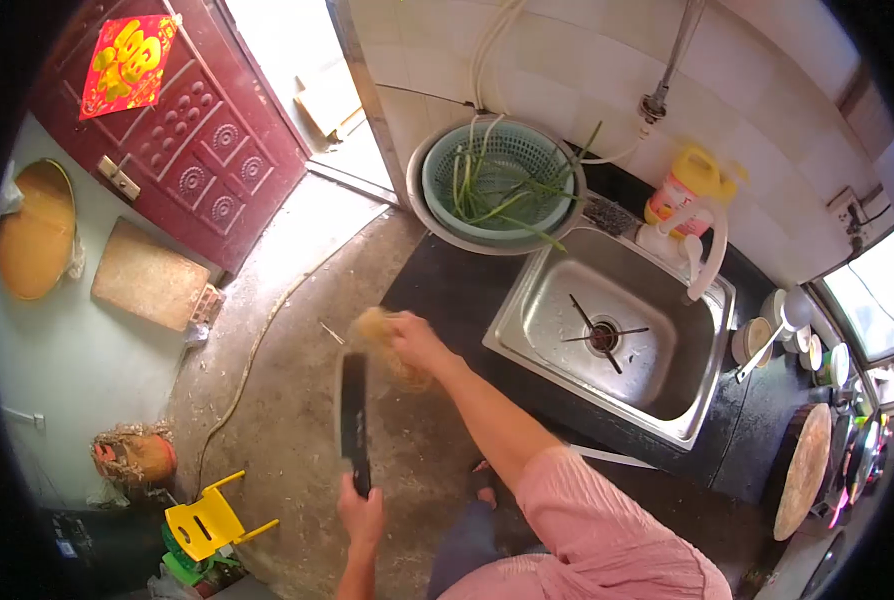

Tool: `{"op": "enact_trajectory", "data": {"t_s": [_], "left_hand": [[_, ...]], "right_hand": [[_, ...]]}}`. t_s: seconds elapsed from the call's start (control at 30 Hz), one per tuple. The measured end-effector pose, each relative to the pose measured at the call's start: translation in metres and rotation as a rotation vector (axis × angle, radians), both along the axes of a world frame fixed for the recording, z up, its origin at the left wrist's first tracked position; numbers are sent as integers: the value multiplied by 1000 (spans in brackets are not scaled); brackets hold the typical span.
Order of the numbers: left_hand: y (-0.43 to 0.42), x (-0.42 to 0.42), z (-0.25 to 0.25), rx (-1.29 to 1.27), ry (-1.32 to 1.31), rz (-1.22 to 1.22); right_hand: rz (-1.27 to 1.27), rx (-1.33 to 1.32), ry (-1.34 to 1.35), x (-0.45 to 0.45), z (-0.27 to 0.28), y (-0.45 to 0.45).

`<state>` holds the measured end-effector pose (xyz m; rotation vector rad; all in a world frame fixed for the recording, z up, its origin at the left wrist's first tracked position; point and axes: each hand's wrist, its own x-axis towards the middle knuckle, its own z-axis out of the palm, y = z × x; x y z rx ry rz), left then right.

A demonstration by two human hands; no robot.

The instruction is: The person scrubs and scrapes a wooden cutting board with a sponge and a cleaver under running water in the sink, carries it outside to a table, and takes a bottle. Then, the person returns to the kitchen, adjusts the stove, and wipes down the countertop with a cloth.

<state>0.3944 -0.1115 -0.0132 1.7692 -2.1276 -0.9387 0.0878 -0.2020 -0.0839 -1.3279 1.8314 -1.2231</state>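
Observation:
My left hand (362, 515) is closed around the handle of a broad kitchen knife (353, 400). Its dark blade points away from me, over the concrete floor. Ahead and to the right, my right hand (417, 340) grips a yellow-brown, fibrous, loofah-like wad (375, 328). Part of the wad shows below the palm; the fingers hide the rest. The blade's tip lies just beside this hand in view, and I cannot tell whether they touch.
A steel sink (567, 300) is set in the black counter (437, 285). Behind it, a green colander (507, 140) with green onions (482, 190) sits in a metal basin (422, 215). A yellow jug (702, 175) stands by the wall. A yellow chair (204, 522) and a hose (257, 350) are on the floor.

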Motion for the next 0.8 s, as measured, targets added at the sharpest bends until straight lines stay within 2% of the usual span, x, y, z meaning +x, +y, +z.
{"op": "enact_trajectory", "data": {"t_s": [0.03, 0.13, 0.2, 0.3, 0.37, 0.4, 0.43, 0.5, 0.6, 0.67, 0.73, 0.8], "left_hand": [[6, 16, 6, 13, 39, 78], [23, 71, -14, -7, 69, 244], [32, 98, -29, -27, 67, 314], [37, 94, -28, -6, 110, 397], [40, 73, -5, 55, 154, 426], [42, 72, -8, 90, 198, 412], [41, 70, -18, 125, 241, 390], [36, 56, -6, 201, 303, 330], [32, 45, -20, 30, 303, 99], [32, 31, -15, 179, 346, 89], [32, 11, -18, 194, 385, 33], [31, 1, -20, 87, 426, -94]], "right_hand": [[-7, -88, -14, 4, 7, -15], [-273, -80, 412, -24, 44, -15], [-480, 148, 617, -70, 26, -13], [-551, 219, 803, -67, 12, 2], [-223, 256, 736, -21, 13, 6], [19, 281, 708, -1, 15, 11], [234, 282, 452, 11, 35, 25], [325, -47, 342, 16, 19, 40], [-317, 24, 459, -25, 29, 69], [-176, 386, 559, -35, 9, 110], [-76, 93, 472, -19, -8, 163], [-26, 204, 468, -16, 2, 230]]}}
